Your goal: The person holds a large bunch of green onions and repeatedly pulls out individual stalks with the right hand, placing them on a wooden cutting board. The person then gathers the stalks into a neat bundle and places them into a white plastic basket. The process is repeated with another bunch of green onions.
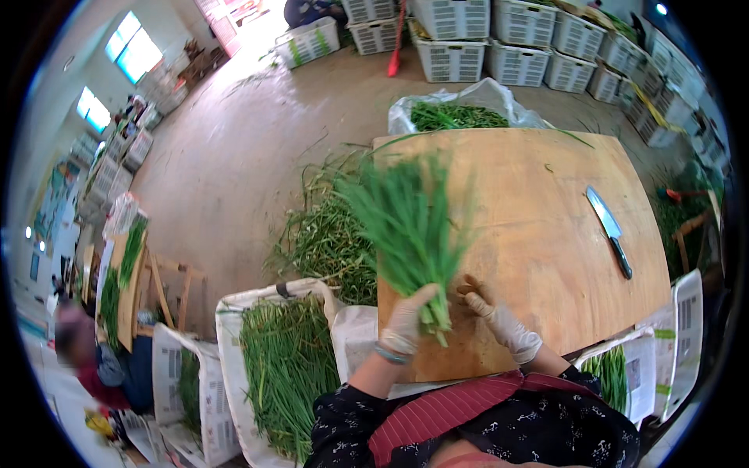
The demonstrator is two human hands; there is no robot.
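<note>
A bunch of long green leafy stalks (415, 228), perhaps garlic chives, fans out over the left side of a wooden tabletop (526, 234). My gloved left hand (412, 313) grips it near the pale stem ends, and its leaves are blurred. Just right of the stems, my gloved right hand (488, 310) is apart from the bunch, fingers spread and soiled at the tips, with nothing in it. A kitchen knife (608, 231) with a black handle lies on the right part of the tabletop, its blade pointing away from me.
At my left stands a white crate of green stalks (287, 374). Loose trimmings (327, 240) heap on the floor beside the table. Beyond its far edge is a plastic bag of greens (462, 114). Another crate (614, 380) sits at right. A co-worker (99, 362) is at far left.
</note>
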